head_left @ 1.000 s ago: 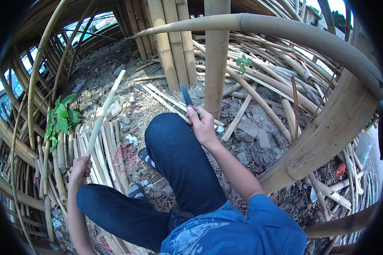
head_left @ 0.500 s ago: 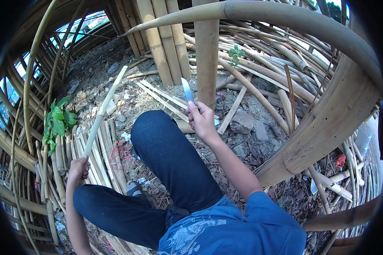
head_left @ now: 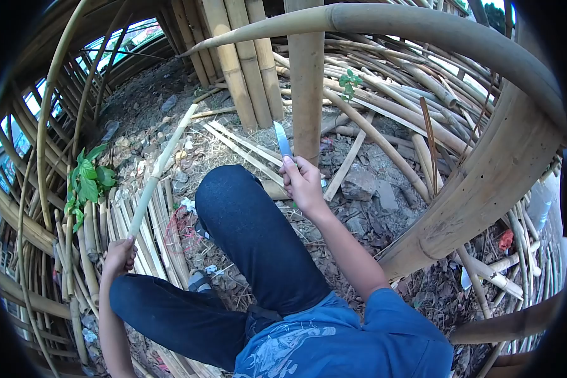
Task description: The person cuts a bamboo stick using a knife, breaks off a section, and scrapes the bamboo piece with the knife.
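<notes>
My left hand (head_left: pixel 120 257) is closed around the lower end of a pale green bamboo strip (head_left: pixel 152 181), which slants up and away over the ground. In my right hand (head_left: pixel 304 184) is a knife (head_left: pixel 283 140), its blade pointing up and away from me. Fingers wrap its handle, so most of the handle is hidden. The knife and the bamboo strip are well apart. Below the strip, split bamboo slats (head_left: pixel 148 223) lie side by side near my left foot.
Upright bamboo poles (head_left: pixel 306 94) stand ahead, and a thick bent bamboo (head_left: pixel 422 31) arches across the top right. Cut poles (head_left: pixel 416 107) are heaped at the back right. A leafy plant (head_left: pixel 88 179) grows at the left. Stones (head_left: pixel 359 183) and dry leaves cover the ground.
The knife and my right hand have shifted slightly right and down. My left hand and the bamboo strip have moved slightly right and down. Both grips are unchanged.
</notes>
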`<state>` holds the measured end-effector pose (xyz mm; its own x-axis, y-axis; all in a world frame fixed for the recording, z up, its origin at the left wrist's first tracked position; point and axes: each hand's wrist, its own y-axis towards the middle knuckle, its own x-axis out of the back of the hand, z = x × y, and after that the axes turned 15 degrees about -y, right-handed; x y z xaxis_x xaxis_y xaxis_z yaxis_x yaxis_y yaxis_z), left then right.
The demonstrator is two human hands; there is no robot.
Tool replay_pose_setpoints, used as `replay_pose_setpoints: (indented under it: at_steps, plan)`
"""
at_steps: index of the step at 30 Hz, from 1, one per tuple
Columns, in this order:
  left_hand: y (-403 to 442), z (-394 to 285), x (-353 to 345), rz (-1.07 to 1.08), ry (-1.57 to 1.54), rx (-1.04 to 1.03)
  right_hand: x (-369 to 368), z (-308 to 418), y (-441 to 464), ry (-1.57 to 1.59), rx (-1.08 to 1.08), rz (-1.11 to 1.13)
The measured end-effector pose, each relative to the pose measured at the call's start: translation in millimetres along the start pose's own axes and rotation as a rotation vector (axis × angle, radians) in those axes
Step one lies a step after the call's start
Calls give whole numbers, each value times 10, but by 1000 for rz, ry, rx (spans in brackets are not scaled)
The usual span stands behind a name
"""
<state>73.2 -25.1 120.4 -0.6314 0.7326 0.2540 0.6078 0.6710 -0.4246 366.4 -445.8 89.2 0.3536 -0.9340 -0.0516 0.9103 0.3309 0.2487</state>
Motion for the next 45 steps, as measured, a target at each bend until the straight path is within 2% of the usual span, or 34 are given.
replay_pose_setpoints:
  at_steps: [9, 13, 15, 16, 17, 19, 21, 24, 27, 29, 30, 32, 34, 36, 37, 38, 39, 42, 45]
  plan:
    - [-34, 49, 0, -13, 109, -8, 29, 139, -102, 8, 14, -32]
    - [56, 122, 48, -34, 133, -30, 98, 372, -213, -18, 116, -91]
    - [118, 150, 96, -13, 133, -44, 242, 760, -396, -44, 550, -198]
    - [133, 180, 119, -13, 126, -50, 364, 1036, -538, 33, 788, -183]
    - [143, 194, 124, -13, 120, -55, 425, 1430, -690, 126, 1033, -272]
    - [111, 175, 92, -40, 123, -47, 697, 2031, -1080, 236, 1361, -408]
    - [203, 251, 165, -20, 117, -70, 1139, 2345, -1411, 434, 1587, -545]
    - [144, 245, 159, -21, 98, -81, 1945, 2445, -1935, 587, 1551, -413]
    - [24, 180, 114, -25, 86, -83, 2644, 2396, -2256, 594, 1553, -477]
    - [9, 174, 125, -32, 91, -83, 3207, 2329, -2468, 365, 1437, -663]
    - [-45, 130, 85, -30, 102, -79, 3511, 2323, -2557, 370, 1434, -662]
    - [-33, 156, 98, -13, 107, -71, 4202, 2394, -2691, 444, 1103, -586]
    - [92, 214, 151, 0, 111, -75, 5200, 2448, -2658, 383, 1002, -737]
    - [104, 220, 155, 11, 113, -87, 7355, 2457, -2752, 573, 992, -682]
    - [91, 217, 170, 22, 117, -73, 6777, 2855, -2446, 603, 1042, -1240]
    - [68, 211, 159, 34, 115, -58, 6265, 3246, -2339, 911, 1044, -1368]
    - [34, 192, 146, 38, 111, -61, 6314, 3517, -2306, 953, 1035, -1363]
    - [-89, 197, 121, 17, 168, -46, 7010, 4013, -2482, 719, 911, -1199]
    - [-150, 186, 100, 39, 218, -70, 7166, 4343, -2544, 621, 857, -1181]
